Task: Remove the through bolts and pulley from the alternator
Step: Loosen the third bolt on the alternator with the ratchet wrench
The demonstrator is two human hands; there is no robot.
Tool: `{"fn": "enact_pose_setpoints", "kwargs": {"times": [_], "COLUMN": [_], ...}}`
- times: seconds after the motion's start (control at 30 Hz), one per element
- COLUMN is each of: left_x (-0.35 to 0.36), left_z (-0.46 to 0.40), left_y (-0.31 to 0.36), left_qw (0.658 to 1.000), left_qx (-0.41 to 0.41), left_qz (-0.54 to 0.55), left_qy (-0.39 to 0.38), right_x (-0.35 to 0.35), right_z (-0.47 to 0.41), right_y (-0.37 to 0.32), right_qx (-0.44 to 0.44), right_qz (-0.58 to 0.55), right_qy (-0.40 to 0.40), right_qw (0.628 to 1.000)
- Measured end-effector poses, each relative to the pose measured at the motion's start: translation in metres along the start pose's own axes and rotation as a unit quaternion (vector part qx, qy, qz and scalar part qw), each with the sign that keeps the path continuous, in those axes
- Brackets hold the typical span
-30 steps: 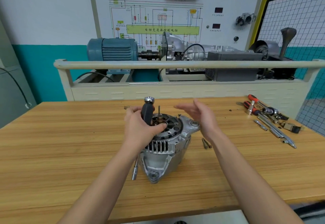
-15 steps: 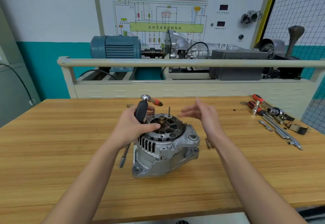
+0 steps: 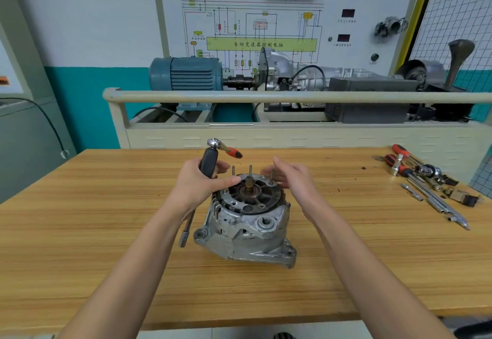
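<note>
A wooden bench (image 3: 80, 245) is seen carrying the alternator (image 3: 247, 221) at centre, a red-handled screwdriver (image 3: 232, 151) at 12 o'clock and scattered hand tools (image 3: 426, 181) at 2 o'clock.

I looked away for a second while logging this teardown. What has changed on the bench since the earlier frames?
The alternator has been turned on the wooden table, so its mounting ear now faces the person and three studs stand clear on top. The right hand moved in, open, beside the rightmost stud. The left hand still grips the black-handled driver and steadies the rim. The loose tools at right lie unchanged.
</note>
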State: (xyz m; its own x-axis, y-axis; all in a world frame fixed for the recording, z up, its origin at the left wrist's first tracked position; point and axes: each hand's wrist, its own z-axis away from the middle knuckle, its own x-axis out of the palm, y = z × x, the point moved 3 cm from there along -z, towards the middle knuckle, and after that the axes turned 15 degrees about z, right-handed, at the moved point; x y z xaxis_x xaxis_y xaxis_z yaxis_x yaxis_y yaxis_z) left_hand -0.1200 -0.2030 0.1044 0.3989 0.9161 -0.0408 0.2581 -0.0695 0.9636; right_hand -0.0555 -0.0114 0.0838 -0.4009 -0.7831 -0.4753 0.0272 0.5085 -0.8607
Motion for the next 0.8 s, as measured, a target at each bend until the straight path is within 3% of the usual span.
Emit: {"fn": "enact_pose_setpoints", "kwargs": {"times": [0.17, 0.4, 0.8], "left_x": [0.001, 0.022, 0.044], "left_z": [0.005, 0.006, 0.005], "left_y": [0.02, 0.077, 0.06], "left_qw": [0.994, 0.956, 0.953], "left_qx": [0.061, 0.129, 0.117], "left_qz": [0.067, 0.264, 0.277], "left_qy": [0.056, -0.014, -0.024], "right_x": [0.019, 0.019, 0.02], "right_z": [0.004, -0.004, -0.005], "right_y": [0.001, 0.0, 0.001], "right_qx": [-0.01, -0.007, 0.003], "right_qz": [-0.041, 0.03, 0.005], "right_qy": [-0.074, -0.093, -0.088], "right_qw": [0.996, 0.995, 0.996]}}
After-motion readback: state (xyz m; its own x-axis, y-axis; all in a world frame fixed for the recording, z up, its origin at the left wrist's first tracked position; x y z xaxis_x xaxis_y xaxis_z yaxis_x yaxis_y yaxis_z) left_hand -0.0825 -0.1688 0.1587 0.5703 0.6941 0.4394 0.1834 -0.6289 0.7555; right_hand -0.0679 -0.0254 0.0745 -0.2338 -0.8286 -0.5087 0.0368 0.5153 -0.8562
